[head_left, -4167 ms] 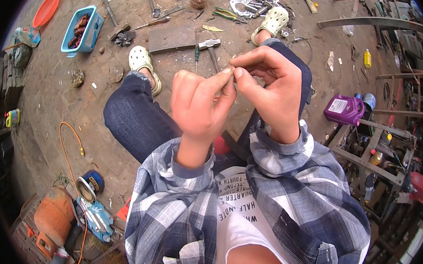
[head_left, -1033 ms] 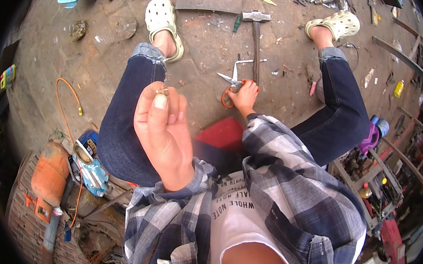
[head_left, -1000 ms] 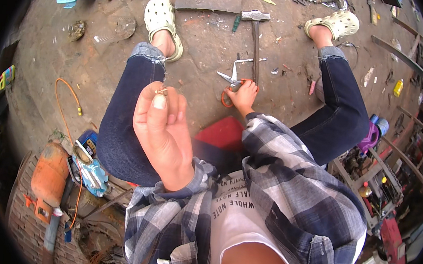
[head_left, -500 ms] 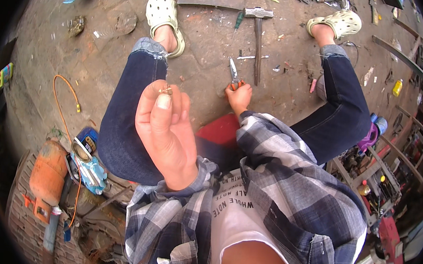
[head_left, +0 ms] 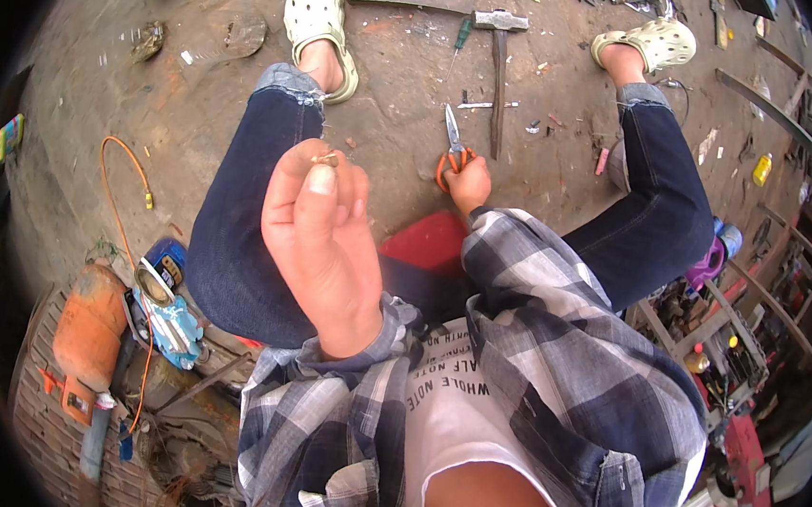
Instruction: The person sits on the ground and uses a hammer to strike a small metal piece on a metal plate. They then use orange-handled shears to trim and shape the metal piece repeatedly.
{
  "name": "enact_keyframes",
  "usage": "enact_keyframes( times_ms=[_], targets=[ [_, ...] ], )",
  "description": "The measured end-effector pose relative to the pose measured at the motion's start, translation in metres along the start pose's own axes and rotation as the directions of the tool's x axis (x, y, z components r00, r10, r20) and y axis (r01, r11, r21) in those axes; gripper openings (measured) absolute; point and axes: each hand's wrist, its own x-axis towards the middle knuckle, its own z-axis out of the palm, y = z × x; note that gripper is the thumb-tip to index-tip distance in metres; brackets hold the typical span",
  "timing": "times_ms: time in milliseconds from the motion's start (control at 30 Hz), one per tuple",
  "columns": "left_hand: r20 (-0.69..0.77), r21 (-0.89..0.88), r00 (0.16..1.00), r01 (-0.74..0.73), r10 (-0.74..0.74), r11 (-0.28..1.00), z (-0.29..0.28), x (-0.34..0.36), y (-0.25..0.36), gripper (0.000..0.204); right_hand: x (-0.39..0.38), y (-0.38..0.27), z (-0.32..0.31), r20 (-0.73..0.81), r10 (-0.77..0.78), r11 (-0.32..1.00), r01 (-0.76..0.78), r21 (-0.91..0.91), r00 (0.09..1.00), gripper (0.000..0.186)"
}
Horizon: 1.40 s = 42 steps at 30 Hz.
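- On the ground [head_left: 391,143], at twelve o'clock from the plaid shirt [head_left: 545,303]: a hammer [head_left: 498,94].
- Nearer, also at twelve: orange-handled scissors [head_left: 454,139], fingers of the right hand [head_left: 470,184] wrapped round them.
- At eleven: a tiny brownish piece [head_left: 325,158] I can't identify, fingers of the left hand [head_left: 326,233] pinching it.

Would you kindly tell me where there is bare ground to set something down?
The ground looks mostly bare between the left shoe and the scissors, and between the orange hose and the left trouser leg. It is more crowded around the hammer and screwdriver.
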Motion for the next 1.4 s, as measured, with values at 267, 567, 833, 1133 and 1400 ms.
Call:
enact_keyframes(
  times_ms=[267, 567, 833, 1133, 1400],
  targets=[
    [-0.064, 0.111, 0.996, -0.062, 0.069, 0.992, 0.006, -0.005, -0.007, 0.014, -0.012, -0.07, -0.045, 0.72, -0.05, 0.338, -0.667, 0.664, 0.692, 0.025],
    [0.072, 0.402, 0.886, -0.446, 0.458, 0.799, 0.012, -0.018, -0.007, 0.014, -0.093, -0.162, -0.253, 0.092, -0.804, 0.527, 0.633, 0.567, 0.587, 0.063],
    [0.104, 0.311, 0.856, -0.512, 0.507, 0.801, 0.011, -0.026, -0.01, 0.018, -0.148, -0.189, -0.306, -0.098, -0.878, 0.429, 0.861, 0.272, 0.468, 0.082],
    [0.171, 0.185, 0.824, -0.565, 0.54, 0.804, 0.007, -0.028, -0.011, 0.019, -0.156, -0.192, -0.304, -0.185, -0.867, 0.415, 0.876, 0.245, 0.462, 0.079],
    [0.175, 0.18, 0.842, -0.537, 0.51, 0.824, 0.005, -0.027, -0.011, 0.02, -0.16, -0.193, -0.305, -0.123, -0.86, 0.448, 0.847, 0.285, 0.496, 0.08]
  ],
)
